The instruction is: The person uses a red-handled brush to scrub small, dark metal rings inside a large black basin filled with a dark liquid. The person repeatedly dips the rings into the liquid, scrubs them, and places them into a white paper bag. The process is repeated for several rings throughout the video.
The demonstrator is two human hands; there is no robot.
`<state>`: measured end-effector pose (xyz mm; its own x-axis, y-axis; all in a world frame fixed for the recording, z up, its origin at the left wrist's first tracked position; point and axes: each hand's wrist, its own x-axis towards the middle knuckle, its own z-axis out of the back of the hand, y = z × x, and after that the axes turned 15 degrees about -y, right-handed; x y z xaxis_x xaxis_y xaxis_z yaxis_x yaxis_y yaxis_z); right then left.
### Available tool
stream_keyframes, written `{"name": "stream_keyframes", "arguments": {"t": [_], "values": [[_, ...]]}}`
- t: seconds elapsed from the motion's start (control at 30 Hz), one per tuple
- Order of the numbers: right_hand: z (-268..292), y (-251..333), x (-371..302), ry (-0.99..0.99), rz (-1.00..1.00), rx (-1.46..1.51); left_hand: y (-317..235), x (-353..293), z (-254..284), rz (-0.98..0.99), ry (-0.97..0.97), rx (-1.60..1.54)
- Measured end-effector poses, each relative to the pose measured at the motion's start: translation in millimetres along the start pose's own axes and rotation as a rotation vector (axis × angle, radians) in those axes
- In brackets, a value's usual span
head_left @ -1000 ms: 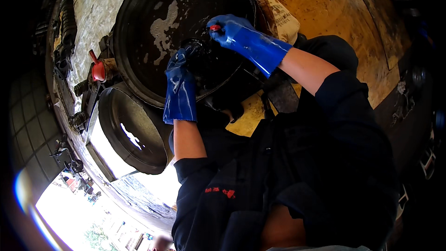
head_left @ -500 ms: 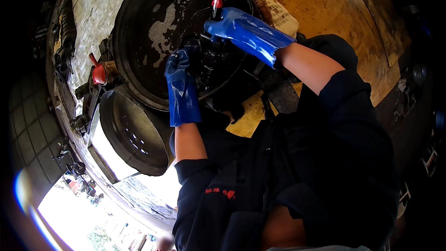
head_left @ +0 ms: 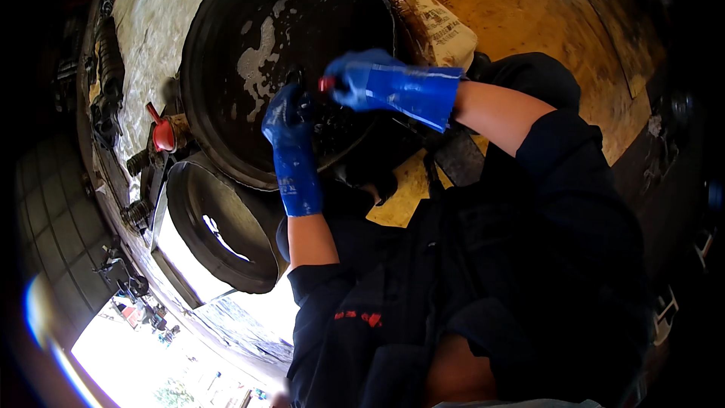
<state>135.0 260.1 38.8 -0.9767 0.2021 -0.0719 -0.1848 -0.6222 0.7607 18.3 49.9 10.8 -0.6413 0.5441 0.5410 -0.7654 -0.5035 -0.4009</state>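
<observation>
Foam [head_left: 257, 64], whitish and patchy, lies inside a large, round, black tub [head_left: 340, 11]. Above the tub's near side, the person's blue-gloved right hand [head_left: 362, 79], blurred, is curled around a red-ended tool [head_left: 326, 85]. Left of it, also above the tub, the blue-gloved left hand [head_left: 285, 117] has bent fingers at a dark, rounded part [head_left: 295, 74]; whether it grips this is unclear. A red-handled fitting [head_left: 162, 136] sits left of the tub.
</observation>
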Motion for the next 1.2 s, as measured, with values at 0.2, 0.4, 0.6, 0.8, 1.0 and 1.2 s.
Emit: {"name": "stream_keyframes", "arguments": {"t": [0.2, 0.4, 0.6, 0.8, 1.0, 1.2], "values": [[26.9, 24.0, -20.2, -0.043, 0.222, -0.147, -3.5, 2.0, 19.2, -0.378, 0.087, 0.284], [85.9, -49.8, -3.5, -0.571, -0.279, -0.476, -16.1, 17.9, 27.8, -0.479, 0.211, 0.416], [92.3, -51.7, -12.6, -0.251, -0.522, -0.468, 6.9, 52.9, 50.0, -0.566, 0.356, 0.672], [41.7, -135.6, 19.8, -0.596, -0.473, -0.568, -61.1, 114.6, 25.6, -0.332, 0.032, 0.335], [100.0, -93.6, 6.6, -0.322, -0.545, -0.342, -150.9, 141.9, -1.2, -0.403, 0.043, -0.016], [125.5, -130.5, -37.0, -0.660, -0.533, 0.141, -215.1, 146.8, -97.6, -0.509, 0.427, 0.361]]}}
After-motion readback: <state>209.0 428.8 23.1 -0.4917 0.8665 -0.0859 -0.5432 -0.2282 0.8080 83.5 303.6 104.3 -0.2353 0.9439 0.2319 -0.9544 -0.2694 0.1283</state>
